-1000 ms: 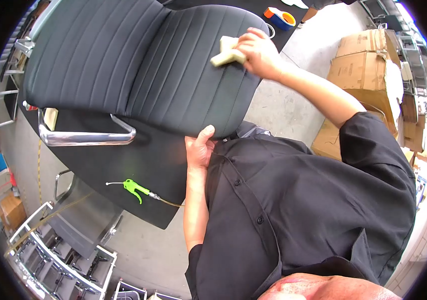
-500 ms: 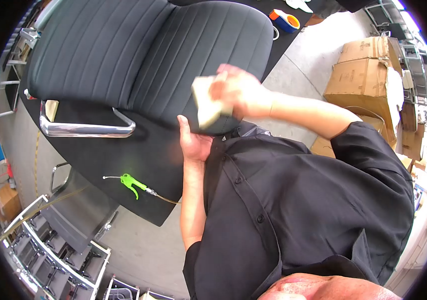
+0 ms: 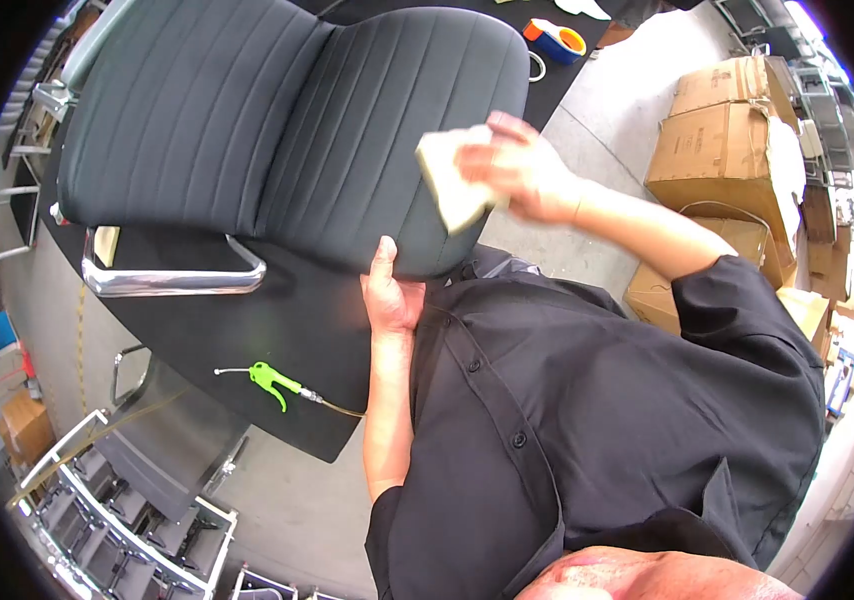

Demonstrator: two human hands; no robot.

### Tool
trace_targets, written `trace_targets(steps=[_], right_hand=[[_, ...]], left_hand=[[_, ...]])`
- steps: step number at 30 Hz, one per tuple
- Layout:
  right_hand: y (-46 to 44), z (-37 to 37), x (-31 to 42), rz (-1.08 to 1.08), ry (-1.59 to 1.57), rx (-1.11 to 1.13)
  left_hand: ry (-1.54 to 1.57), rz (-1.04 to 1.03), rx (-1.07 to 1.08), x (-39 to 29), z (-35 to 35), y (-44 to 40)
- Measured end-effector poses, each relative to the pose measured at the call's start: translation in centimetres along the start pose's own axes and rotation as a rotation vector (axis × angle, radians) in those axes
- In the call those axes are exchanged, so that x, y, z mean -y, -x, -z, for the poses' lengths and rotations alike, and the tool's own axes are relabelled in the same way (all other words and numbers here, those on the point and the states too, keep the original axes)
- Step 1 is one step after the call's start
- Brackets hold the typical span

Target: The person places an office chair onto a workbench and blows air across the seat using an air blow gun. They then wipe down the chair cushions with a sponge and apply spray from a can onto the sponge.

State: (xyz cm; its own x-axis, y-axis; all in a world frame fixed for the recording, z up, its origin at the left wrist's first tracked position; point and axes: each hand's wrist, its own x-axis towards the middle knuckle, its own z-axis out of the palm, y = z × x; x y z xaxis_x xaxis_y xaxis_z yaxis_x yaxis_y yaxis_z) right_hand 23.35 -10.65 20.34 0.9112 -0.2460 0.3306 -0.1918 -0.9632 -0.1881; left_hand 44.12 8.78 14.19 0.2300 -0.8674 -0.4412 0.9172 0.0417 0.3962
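Note:
A black padded chair [image 3: 347,140] with ribbed seams lies on a dark table [image 3: 297,350], with a chrome armrest [image 3: 177,282] along its lower left side. My left hand [image 3: 392,298] holds the near edge of the seat; its thumb points up against the edge and its other fingers are mostly hidden beneath. My right hand [image 3: 522,170], blurred by motion, is closed around a pale yellow cloth or sponge [image 3: 452,185] over the right part of the seat. Whether the cloth or sponge touches the surface I cannot tell.
A green air gun [image 3: 272,382] with a hose lies on the table below the chair. An orange and blue tape dispenser [image 3: 555,40] is at the far end. Cardboard boxes [image 3: 712,150] are stacked at right; another chair [image 3: 162,440] stands lower left.
My right hand first swept with the pale piece towards my left hand, then moved back up and right. My left hand has stayed at the seat edge, its thumb shifting slightly.

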Motion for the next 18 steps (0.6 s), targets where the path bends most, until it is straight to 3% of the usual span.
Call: trace_targets(steps=[3, 5, 8, 11, 14, 18], right_hand=[[0.6, 2.8, -8.4, -0.22, 0.286, -0.049], [0.9, 2.8, -8.6, -0.219, 0.345, -0.034], [1.9, -1.0, -2.3, -0.16, 0.006, -0.119], [0.4, -0.2, 6.9, 0.031, -0.268, 0.133], [1.9, -0.6, 0.7, 0.114, -0.14, 0.039], [2.3, -0.8, -8.7, -0.307, 0.278, 0.014]], left_hand=[[0.009, 0.003, 0.016, 0.2, 0.0, -0.3], [-0.012, -0.011, 0.015, 0.0, 0.0, 0.2], [-0.016, -0.017, -0.032, 0.0, -0.2, -0.2], [-0.029, -0.014, -0.083, -0.1, 0.4, 0.0], [-0.046, 0.002, -0.055, 0.0, 0.6, 0.4], [-0.109, 0.007, -0.003, 1.3, 2.0, -0.1]])
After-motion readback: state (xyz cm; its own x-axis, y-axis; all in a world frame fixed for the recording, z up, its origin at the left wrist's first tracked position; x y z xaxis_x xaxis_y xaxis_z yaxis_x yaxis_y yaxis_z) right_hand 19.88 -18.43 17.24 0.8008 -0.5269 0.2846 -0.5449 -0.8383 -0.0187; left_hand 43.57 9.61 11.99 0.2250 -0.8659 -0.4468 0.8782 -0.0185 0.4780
